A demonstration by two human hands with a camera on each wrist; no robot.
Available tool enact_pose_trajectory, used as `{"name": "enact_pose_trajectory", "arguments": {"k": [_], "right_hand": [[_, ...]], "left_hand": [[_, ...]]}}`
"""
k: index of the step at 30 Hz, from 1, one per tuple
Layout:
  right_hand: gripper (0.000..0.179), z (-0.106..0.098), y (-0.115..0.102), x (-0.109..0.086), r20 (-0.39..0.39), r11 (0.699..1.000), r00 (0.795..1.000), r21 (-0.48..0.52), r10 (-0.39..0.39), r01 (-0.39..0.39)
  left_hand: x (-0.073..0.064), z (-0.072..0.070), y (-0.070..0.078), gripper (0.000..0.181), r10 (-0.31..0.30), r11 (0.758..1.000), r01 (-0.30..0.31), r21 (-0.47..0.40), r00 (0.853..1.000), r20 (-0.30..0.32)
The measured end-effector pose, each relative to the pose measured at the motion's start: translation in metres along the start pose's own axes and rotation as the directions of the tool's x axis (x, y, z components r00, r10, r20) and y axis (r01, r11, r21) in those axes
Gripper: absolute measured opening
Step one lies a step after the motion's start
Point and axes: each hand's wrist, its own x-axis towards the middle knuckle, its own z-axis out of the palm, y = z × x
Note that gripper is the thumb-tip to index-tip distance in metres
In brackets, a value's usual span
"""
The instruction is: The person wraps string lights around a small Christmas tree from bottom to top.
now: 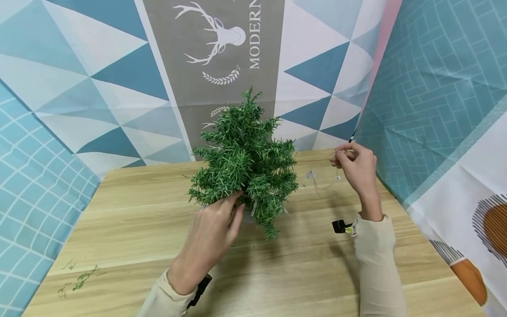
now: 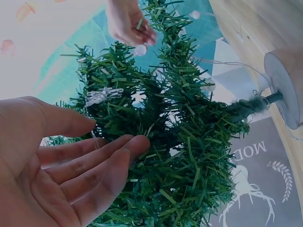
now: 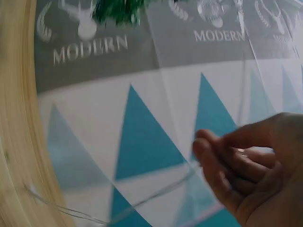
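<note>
A small green artificial Christmas tree [image 1: 241,163] stands upright on the table, its round base [image 2: 288,82] showing in the left wrist view. My left hand [image 1: 210,231] reaches into the lower branches, fingers loosely bent and thumb apart, touching the greenery. A silvery woven ornament [image 2: 104,95] hangs beside those fingers, with thin wire running down near them. Off to the right of the tree, my right hand [image 1: 356,165] pinches a thin string light wire [image 3: 156,195] between thumb and fingertips. That wire droops toward the table and has small clear pieces [image 1: 310,175] along it.
Green needle scraps [image 1: 84,278] lie at the table's front left. Patterned cloth [image 1: 317,57] with triangles and a deer head closes off the back, and blue tile-patterned sheets [image 1: 439,88] stand at both sides. A black strap piece [image 1: 338,226] hangs at my right cuff.
</note>
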Motion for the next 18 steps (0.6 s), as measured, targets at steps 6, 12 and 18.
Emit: {"name": "enact_pose_trajectory", "arguments": {"k": [6,12,18], "right_hand": [[0.017,0.025,0.006,0.019,0.025,0.891,1.000,0.453,-0.003,-0.009],[0.023,0.043,-0.006,0.040,0.055,0.745,0.998,0.666,0.015,-0.047],[0.026,0.055,-0.016,0.055,0.121,0.662,0.992,0.741,0.032,-0.112]], "left_hand": [[0.003,0.006,-0.001,0.026,-0.026,0.999,0.027,0.026,1.000,-0.014],[0.002,0.003,-0.001,0.023,-0.027,0.999,0.027,0.047,1.000,-0.012],[0.002,0.003,0.001,0.023,-0.044,0.997,0.044,0.064,0.999,-0.008]]}}
